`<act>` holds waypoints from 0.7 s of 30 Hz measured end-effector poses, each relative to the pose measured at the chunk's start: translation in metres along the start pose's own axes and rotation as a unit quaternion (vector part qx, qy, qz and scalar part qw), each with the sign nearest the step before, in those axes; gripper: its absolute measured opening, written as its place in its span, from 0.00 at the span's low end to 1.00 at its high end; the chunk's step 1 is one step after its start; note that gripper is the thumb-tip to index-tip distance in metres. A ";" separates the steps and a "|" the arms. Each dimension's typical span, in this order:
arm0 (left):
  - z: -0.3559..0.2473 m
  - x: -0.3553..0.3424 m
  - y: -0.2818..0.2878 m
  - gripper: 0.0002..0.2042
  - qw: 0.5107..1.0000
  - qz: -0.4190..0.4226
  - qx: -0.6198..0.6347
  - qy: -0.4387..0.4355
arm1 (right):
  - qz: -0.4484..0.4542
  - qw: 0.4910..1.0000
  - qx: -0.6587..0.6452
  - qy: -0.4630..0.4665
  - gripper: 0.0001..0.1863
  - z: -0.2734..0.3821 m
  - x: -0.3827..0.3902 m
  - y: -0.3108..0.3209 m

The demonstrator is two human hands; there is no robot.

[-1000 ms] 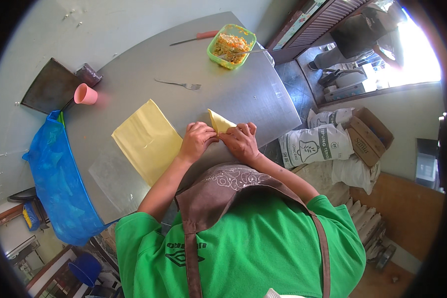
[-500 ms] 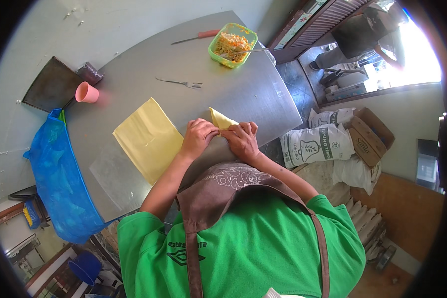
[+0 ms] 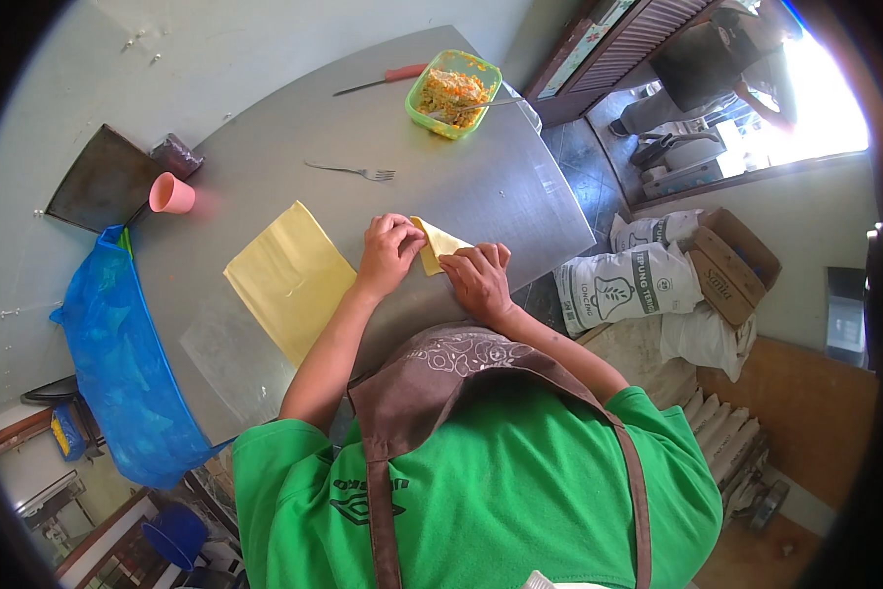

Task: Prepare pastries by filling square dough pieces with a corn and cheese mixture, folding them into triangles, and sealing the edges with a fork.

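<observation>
A thin yellow pastry wrapper, folded to a pointed shape, lies between my hands near the front edge of the steel table. My left hand pinches its upper left edge with thumb and fingers. Over its right side, my right hand has its fingers curled and gripping the wrapper. Left of my hands a pile of square yellow wrappers lies flat. Farther back are a fork and a green plastic tub of chopped, orange-flecked filling with a metal utensil handle sticking out.
A knife with a red handle lies beside the tub. Against the wall stand a pink cup and a dark tray. Blue plastic hangs off the left edge. White sacks stand at right; a person is beyond the doorway.
My left hand has shifted up and slightly left, from the wrapper's lower edge to its upper left edge. The wrapper shows more of its folded face. My right hand stays nearly in place.
</observation>
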State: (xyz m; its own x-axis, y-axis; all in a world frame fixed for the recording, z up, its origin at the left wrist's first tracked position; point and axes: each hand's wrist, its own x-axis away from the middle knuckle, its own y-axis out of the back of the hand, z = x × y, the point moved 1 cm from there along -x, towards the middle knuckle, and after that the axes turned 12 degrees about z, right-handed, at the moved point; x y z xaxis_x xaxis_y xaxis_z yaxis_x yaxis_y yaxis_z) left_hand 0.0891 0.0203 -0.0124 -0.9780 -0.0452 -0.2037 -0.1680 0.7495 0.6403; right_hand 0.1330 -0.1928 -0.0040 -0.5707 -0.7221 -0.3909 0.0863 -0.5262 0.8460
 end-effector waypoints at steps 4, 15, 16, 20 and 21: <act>0.009 0.005 0.005 0.06 0.999 0.018 0.009 0.035 | 0.010 0.999 -0.004 0.036 0.12 0.001 -0.003 0.001; -0.008 0.015 0.010 0.06 0.981 0.036 -0.179 -0.058 | 0.007 0.999 0.006 0.037 0.14 -0.001 -0.001 -0.002; -0.007 0.015 0.010 0.06 0.981 0.036 -0.179 -0.057 | 0.008 0.999 0.006 0.037 0.14 -0.001 -0.001 -0.003; -0.002 0.017 0.011 0.08 0.986 0.026 -0.152 -0.062 | 0.015 0.999 -0.002 0.043 0.15 -0.002 0.001 -0.004; 0.001 0.018 0.012 0.08 0.990 0.015 -0.133 -0.037 | 0.017 0.999 -0.007 0.050 0.15 -0.002 0.001 -0.004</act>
State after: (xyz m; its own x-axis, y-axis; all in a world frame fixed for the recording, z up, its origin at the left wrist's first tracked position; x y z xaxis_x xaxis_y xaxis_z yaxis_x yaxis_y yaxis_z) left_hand 0.0693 0.0290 -0.0090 -0.9731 0.0297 -0.2284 -0.1751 0.5485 0.8176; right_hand 0.1336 -0.1921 -0.0086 -0.4830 -0.7807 -0.3965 0.1160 -0.5059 0.8548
